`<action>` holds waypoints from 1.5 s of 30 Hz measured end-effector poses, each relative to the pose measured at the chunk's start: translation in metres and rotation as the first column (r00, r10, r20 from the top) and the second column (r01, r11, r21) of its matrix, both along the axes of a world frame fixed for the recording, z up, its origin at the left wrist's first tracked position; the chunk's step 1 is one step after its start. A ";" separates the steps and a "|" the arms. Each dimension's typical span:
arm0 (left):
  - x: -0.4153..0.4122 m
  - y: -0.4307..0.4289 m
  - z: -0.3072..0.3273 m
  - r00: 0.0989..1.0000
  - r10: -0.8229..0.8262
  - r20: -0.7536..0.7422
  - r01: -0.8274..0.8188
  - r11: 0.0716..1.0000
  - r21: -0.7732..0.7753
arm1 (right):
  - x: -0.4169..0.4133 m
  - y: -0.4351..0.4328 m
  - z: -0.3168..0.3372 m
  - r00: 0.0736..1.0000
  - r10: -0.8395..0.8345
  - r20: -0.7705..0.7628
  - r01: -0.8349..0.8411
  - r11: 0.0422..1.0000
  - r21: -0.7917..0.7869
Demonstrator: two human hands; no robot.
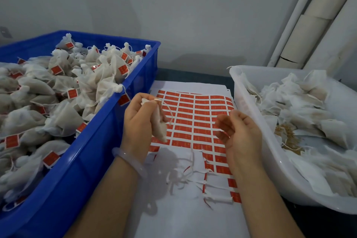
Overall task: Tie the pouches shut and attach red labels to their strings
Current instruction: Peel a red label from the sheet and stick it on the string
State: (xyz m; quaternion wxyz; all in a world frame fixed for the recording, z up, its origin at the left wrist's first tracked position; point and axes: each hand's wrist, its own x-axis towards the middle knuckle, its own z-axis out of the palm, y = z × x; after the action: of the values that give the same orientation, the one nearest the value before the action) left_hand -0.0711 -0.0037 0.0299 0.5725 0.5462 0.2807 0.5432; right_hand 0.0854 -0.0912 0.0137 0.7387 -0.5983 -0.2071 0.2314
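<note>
Item: pouch (pixel 161 125), neck gripped in left hand (pixel 137 121), hanging above label sheet (pixel 193 118); string (pixel 171 114) loops free.
Right hand (pixel 241 135): fingers curled beside sheet; whether they pinch a label cannot be told.
Risks: sticker may fold on itself or miss the thin string; peeled strips (pixel 185 174) may snag.
Blue crate (pixel 87 160) and white tub (pixel 249 102): cut off at frame edges.
</note>
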 end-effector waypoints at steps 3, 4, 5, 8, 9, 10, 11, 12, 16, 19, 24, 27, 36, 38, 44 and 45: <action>0.001 0.002 -0.002 0.993 0.078 -0.088 -0.078 0.997 -0.005 | 0.005 0.001 -0.002 0.998 -0.018 0.062 0.022 0.997 -0.071; 0.001 0.002 -0.002 0.990 0.086 -0.116 -0.087 0.996 -0.004 | 0.007 0.001 -0.002 0.997 -0.014 0.081 0.022 0.995 -0.098; 0.001 0.002 -0.001 0.986 0.091 -0.140 -0.093 0.996 -0.006 | 0.007 0.001 -0.003 0.995 -0.003 0.103 0.016 0.991 -0.130; 0.000 0.003 0.001 0.978 0.112 -0.175 -0.125 0.990 -0.064 | 0.003 0.001 -0.004 0.978 0.061 0.200 -0.012 0.972 -0.236; -0.001 0.004 0.001 0.980 0.108 -0.165 -0.128 0.985 -0.112 | 0.000 0.001 -0.004 0.968 0.082 0.237 -0.021 0.969 -0.247; -0.004 0.006 0.002 0.989 0.080 -0.126 -0.102 0.978 -0.184 | -0.004 0.001 -0.003 0.956 0.101 0.275 -0.034 0.970 -0.240; -0.007 0.007 0.003 0.998 0.026 -0.059 -0.041 0.963 -0.265 | -0.008 0.000 -0.002 0.941 0.123 0.315 -0.053 0.974 -0.222; -0.010 0.007 0.005 0.999 -0.038 0.020 0.042 0.941 -0.334 | -0.014 -0.001 0.000 0.922 0.152 0.356 -0.083 0.976 -0.201; -0.015 0.008 0.004 0.981 -0.112 0.155 0.166 0.904 -0.395 | -0.040 -0.005 -0.002 0.796 0.350 0.493 -0.284 0.936 -0.206; -0.015 0.010 0.003 0.987 -0.057 0.150 0.110 0.921 -0.375 | -0.054 -0.005 -0.006 0.635 0.503 0.586 -0.377 0.864 -0.333; -0.010 0.011 0.003 0.967 0.015 0.253 0.125 0.840 -0.528 | -0.051 0.002 0.005 0.332 0.681 0.653 -0.312 0.732 -0.605; -0.009 0.011 0.003 0.956 0.026 0.291 0.161 0.784 -0.599 | -0.051 0.016 0.017 0.164 0.793 0.587 -0.204 0.609 -0.766; -0.010 0.015 0.004 0.921 0.041 0.388 0.223 0.759 -0.612 | -0.051 0.044 0.000 0.027 0.851 0.524 -0.270 0.511 -0.816; -0.009 0.016 0.003 0.916 0.048 0.397 0.225 0.758 -0.612 | -0.050 0.043 -0.006 0.026 0.814 0.580 -0.276 0.564 -0.778; -0.011 0.015 0.003 0.933 0.035 0.359 0.206 0.765 -0.610 | -0.044 0.035 -0.011 0.162 0.777 0.609 -0.399 0.616 -0.680; -0.011 0.015 0.004 0.940 0.036 0.340 0.191 0.770 -0.609 | -0.044 0.035 -0.011 0.167 0.775 0.610 -0.399 0.619 -0.677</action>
State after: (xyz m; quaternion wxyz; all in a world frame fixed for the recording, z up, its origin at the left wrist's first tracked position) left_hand -0.0822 0.0110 0.0339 0.7839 0.2331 0.3234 0.4761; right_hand 0.0416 -0.0560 0.0032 0.2400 -0.6157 -0.7241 0.1972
